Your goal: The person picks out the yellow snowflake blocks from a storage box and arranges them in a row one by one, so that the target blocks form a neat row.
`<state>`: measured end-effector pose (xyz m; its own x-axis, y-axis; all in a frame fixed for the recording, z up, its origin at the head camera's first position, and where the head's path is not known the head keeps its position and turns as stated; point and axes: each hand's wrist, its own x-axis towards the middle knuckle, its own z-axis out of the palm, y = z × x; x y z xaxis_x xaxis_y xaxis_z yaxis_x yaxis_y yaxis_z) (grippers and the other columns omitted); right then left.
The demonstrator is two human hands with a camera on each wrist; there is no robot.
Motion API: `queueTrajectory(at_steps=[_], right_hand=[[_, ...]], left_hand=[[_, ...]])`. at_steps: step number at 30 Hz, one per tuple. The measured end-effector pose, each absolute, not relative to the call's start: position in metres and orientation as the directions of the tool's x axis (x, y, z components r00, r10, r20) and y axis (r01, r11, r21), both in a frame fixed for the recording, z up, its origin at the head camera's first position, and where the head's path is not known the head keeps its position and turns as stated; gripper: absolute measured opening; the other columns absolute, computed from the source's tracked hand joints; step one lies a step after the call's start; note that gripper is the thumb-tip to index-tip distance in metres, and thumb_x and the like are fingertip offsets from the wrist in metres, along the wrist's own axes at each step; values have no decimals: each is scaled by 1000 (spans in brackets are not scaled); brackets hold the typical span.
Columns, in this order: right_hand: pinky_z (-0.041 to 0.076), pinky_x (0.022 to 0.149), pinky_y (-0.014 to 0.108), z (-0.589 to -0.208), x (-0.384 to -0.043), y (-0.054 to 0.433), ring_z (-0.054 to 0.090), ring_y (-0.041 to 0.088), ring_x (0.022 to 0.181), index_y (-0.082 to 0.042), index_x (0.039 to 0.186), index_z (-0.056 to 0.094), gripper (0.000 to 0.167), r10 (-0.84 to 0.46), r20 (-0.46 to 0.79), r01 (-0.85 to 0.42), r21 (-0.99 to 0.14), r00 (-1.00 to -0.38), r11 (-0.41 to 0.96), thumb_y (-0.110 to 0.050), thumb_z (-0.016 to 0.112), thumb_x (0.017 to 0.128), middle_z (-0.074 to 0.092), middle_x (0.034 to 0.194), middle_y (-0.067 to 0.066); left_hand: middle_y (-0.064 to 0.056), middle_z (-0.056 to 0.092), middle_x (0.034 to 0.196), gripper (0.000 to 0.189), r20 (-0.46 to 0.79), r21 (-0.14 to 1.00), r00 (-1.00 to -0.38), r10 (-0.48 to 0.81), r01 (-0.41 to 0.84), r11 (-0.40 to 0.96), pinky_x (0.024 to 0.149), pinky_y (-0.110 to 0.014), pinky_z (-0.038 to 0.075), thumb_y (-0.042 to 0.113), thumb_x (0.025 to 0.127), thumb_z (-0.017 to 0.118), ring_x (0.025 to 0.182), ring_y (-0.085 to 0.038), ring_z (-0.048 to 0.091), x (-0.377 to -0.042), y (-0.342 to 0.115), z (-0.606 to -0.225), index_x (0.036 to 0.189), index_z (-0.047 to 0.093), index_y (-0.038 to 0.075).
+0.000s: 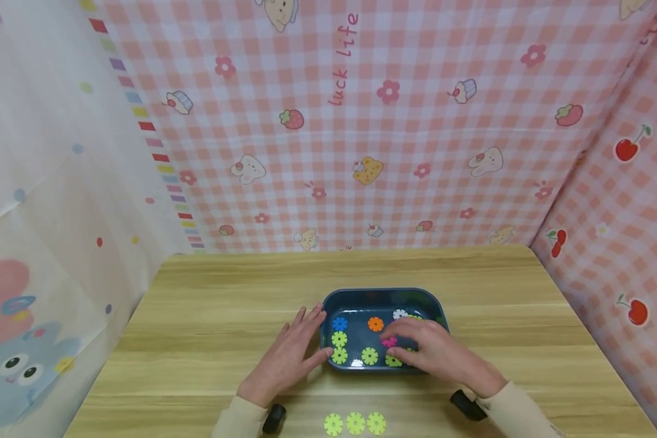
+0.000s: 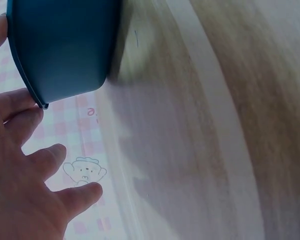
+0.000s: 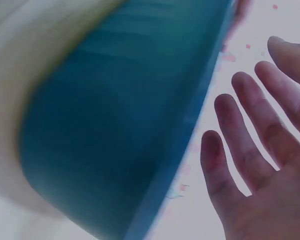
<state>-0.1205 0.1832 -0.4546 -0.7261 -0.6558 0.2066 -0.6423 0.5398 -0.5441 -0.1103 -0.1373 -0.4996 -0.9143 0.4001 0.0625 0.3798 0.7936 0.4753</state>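
A dark blue rectangular tray (image 1: 383,299) holds several notched plastic snowflake discs: a blue disc (image 1: 340,323), an orange disc (image 1: 375,324), a white disc (image 1: 399,314), a pink disc (image 1: 389,342) and green ones such as a green disc (image 1: 369,356). My left hand (image 1: 287,362) rests spread at the tray's left end, fingertips and thumb at its rim; the left wrist view shows its fingers at the tray's edge. Over the tray's right part hovers my right hand (image 1: 435,350), thumb and forefinger apart near the pink disc. Its fingers look extended in the right wrist view. It covers some discs.
Three green discs (image 1: 355,423) lie in a row on the wooden table (image 1: 224,304), between the tray and the person. Patterned cloth (image 1: 361,134) hangs behind the table and at both sides. Both wrists wear black bands.
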Motion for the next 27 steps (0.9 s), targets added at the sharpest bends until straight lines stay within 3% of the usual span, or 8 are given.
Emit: queueTrajectory(at_steps=[6,14,27], right_hand=[[60,90,40,-419,-127,187,67,13,106,-20,114,75,20,-743,260,-765,-424,-616,486,-18,78,95,72,113,-7],[56,99,44,-386,-155,174,65,18,116,-17,121,74,24,-779,118,-754,-375,-615,539,-31,69,102,69,124,-4],[52,105,41,-414,-191,132,63,14,119,-17,122,75,26,-843,-3,-774,-394,-538,495,-28,74,98,70,123,-6]], left_hand=[[-1,23,171,76,50,477,-912,406,379,793,120,-66,25,53,102,60,157,-33,20,-111,-138,-498,162,36,14],[-2,23,171,78,49,487,-909,414,383,785,120,-66,24,54,101,61,156,-35,20,-113,-140,-498,162,35,14],[-2,23,171,85,54,566,-878,475,419,710,120,-66,25,48,95,71,155,-38,21,-118,-147,-501,163,34,13]])
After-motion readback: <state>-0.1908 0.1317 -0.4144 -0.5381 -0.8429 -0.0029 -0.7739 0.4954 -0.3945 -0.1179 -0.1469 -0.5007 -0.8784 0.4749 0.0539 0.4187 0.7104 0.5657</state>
